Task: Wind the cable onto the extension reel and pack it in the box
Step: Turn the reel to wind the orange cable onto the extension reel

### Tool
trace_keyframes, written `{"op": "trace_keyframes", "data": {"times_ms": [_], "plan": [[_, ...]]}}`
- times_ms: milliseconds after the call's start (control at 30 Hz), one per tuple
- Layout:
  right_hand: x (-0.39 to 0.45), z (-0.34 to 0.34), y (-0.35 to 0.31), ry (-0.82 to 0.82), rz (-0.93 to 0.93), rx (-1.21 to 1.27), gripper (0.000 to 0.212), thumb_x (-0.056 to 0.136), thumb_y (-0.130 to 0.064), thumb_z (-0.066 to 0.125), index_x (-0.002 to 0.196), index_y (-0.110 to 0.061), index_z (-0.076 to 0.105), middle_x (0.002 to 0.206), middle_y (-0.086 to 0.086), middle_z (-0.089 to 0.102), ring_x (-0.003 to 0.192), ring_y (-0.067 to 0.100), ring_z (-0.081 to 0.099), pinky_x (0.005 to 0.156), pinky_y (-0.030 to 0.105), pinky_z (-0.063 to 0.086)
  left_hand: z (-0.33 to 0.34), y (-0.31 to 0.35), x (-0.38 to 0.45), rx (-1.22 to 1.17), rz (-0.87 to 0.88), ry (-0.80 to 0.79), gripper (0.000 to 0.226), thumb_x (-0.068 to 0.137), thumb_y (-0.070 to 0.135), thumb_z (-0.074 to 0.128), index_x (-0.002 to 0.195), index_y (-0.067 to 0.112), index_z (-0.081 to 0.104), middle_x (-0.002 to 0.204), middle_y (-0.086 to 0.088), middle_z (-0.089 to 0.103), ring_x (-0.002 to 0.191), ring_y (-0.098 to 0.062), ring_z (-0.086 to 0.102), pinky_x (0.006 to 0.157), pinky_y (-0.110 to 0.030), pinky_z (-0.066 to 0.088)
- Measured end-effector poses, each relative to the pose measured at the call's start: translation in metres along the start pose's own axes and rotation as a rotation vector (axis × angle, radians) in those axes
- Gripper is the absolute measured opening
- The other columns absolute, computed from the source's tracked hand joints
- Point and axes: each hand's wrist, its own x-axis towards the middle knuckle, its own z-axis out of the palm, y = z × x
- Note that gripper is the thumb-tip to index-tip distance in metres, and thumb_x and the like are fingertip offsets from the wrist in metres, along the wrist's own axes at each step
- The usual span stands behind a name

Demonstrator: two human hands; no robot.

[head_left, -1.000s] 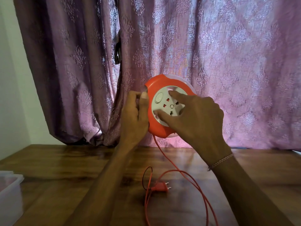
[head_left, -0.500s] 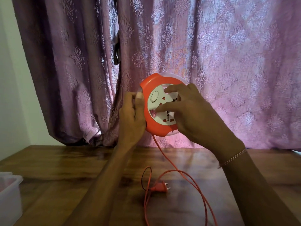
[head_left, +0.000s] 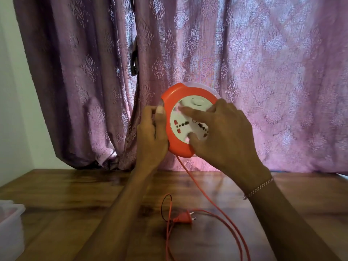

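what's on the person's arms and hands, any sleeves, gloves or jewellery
Both forearms are bare: no sleeves show and no gloves. The right hand has a thin beaded bracelet at the wrist. The left hand wears nothing visible, and no rings show.

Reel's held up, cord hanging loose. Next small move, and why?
Probably another turn of the white socket face with the right hand, whose fingers press on it, while the left hand grips the orange reel at its rim. Much cable is unwound, looping over the table, with the plug lying flat.
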Motion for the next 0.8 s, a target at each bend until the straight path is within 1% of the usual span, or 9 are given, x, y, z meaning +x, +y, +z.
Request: {"op": "trace_keyframes", "data": {"times_ms": [100,167,300,367,433,533,633,700,800], "plan": [[0.002,0.003,-0.008,0.113,0.193,-0.009,0.064,0.076,-0.079,0.051,0.131,-0.046,0.057,0.081,-0.001,0.072,0.079,0.028,0.068,0.064,0.032,0.05,-0.001,0.002,0.001,-0.012,-0.007,0.009,0.024,0.107,0.031,0.037,0.085,0.023,0.043,0.066,0.021,0.056,0.056,0.003,0.048,0.053,-0.015,0.037],[0.002,0.004,-0.009,0.144,0.201,-0.039,0.065,0.079,-0.081,0.047,0.129,-0.041,0.059,0.076,-0.004,0.074,0.075,0.027,0.07,0.06,0.029,0.048,-0.001,0.004,0.001,-0.019,-0.017,0.007,0.026,0.107,0.032,0.037,0.086,0.019,0.045,0.066,0.021,0.057,0.056,0.002,0.049,0.053,-0.017,0.039],[0.003,-0.001,-0.006,0.142,0.112,0.059,0.053,0.086,-0.065,0.058,0.123,-0.028,0.066,0.084,-0.003,0.075,0.084,0.026,0.066,0.07,0.036,0.051,-0.001,0.004,0.001,-0.037,-0.043,0.006,0.028,0.106,0.034,0.037,0.088,0.015,0.047,0.068,0.018,0.06,0.058,0.0,0.052,0.053,-0.024,0.045],[0.004,-0.003,-0.003,0.18,0.043,0.132,0.035,0.09,-0.045,0.065,0.114,-0.02,0.071,0.091,0.002,0.073,0.087,0.029,0.06,0.074,0.042,0.05,-0.002,0.005,0.001,-0.047,-0.051,0.008,0.027,0.106,0.033,0.037,0.087,0.017,0.046,0.069,0.019,0.059,0.06,0.001,0.052,0.055,-0.024,0.046],[0.005,-0.004,0.005,0.158,-0.067,0.169,0.02,0.089,-0.017,0.066,0.107,-0.018,0.073,0.1,0.007,0.068,0.093,0.032,0.055,0.075,0.042,0.048,-0.003,0.005,0.002,-0.065,-0.055,0.013,0.026,0.106,0.03,0.037,0.087,0.016,0.046,0.068,0.021,0.058,0.061,0.003,0.051,0.056,-0.021,0.044],[0.006,-0.008,0.011,-0.044,-0.194,0.186,0.046,0.077,0.005,0.064,0.107,-0.028,0.076,0.126,0.009,0.059,0.109,0.033,0.049,0.08,0.036,0.047,-0.004,0.005,0.004,-0.073,-0.061,0.026,0.026,0.106,0.028,0.037,0.087,0.014,0.046,0.068,0.023,0.061,0.06,0.005,0.053,0.056,-0.015,0.043],[0.005,-0.012,0.005,-0.189,-0.194,0.13,0.055,0.077,-0.007,0.056,0.118,-0.041,0.071,0.144,0.008,0.048,0.12,0.035,0.042,0.092,0.044,0.047,-0.004,0.005,0.004,-0.056,-0.057,0.033,0.026,0.106,0.03,0.037,0.087,0.015,0.046,0.068,0.023,0.061,0.06,0.005,0.055,0.057,-0.013,0.042],[0.004,-0.011,0.0,-0.172,-0.182,0.066,0.053,0.078,-0.016,0.051,0.119,-0.045,0.068,0.142,0.009,0.049,0.119,0.035,0.043,0.091,0.043,0.046,-0.003,0.006,0.003,-0.05,-0.051,0.031,0.026,0.106,0.031,0.037,0.087,0.015,0.047,0.069,0.017,0.06,0.062,0.004,0.054,0.059,-0.017,0.044],[0.003,-0.009,-0.001,-0.097,-0.148,-0.007,0.054,0.076,-0.012,0.067,0.117,-0.048,0.069,0.128,0.009,0.055,0.111,0.034,0.048,0.082,0.041,0.046,-0.002,0.006,0.002,-0.028,-0.032,0.019,0.027,0.107,0.03,0.037,0.087,0.014,0.047,0.069,0.016,0.057,0.062,0.003,0.052,0.059,-0.016,0.042]]}}
